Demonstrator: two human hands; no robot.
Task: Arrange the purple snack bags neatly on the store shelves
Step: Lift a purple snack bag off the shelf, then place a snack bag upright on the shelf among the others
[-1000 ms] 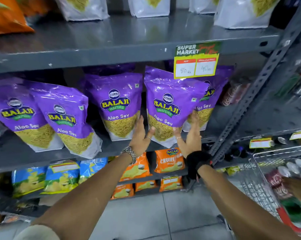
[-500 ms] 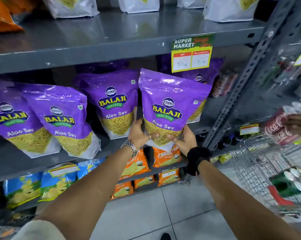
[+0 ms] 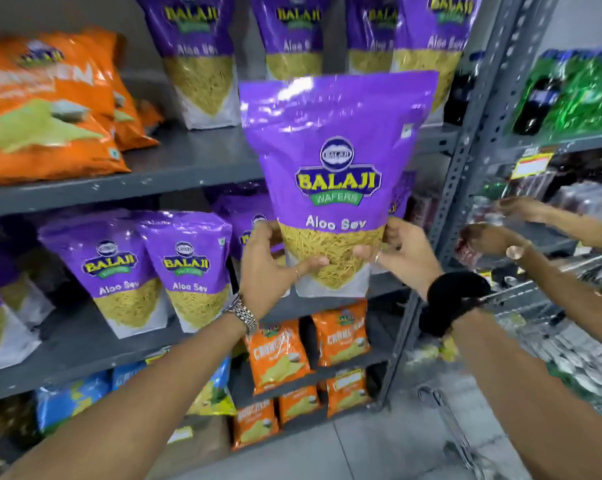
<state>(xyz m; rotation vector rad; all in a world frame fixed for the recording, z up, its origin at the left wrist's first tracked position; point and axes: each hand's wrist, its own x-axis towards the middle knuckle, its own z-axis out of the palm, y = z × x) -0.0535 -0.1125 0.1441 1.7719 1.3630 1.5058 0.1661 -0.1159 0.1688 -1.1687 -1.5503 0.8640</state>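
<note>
I hold a purple Aloo Sev snack bag (image 3: 337, 161) upright in front of the shelves, off the shelf. My left hand (image 3: 268, 268) grips its lower left corner and my right hand (image 3: 400, 258) grips its lower right corner. Two more purple bags (image 3: 119, 268) (image 3: 188, 268) stand on the middle shelf (image 3: 85, 344) to the left, and another is partly hidden behind my left hand. Several purple bags (image 3: 199, 57) stand in a row on the upper shelf (image 3: 195, 161).
Orange snack bags (image 3: 43, 109) lie on the upper shelf at left; smaller orange bags (image 3: 341, 334) fill the lower shelves. A grey upright post (image 3: 466, 161) bounds the shelf on the right. Another person's hands (image 3: 493, 237) reach over a wire cart (image 3: 535, 306) at right.
Both hands have lifted the purple bag off the middle shelf and raised it toward the upper shelf. My view has tilted up, so the upper shelf's bags now show.
</note>
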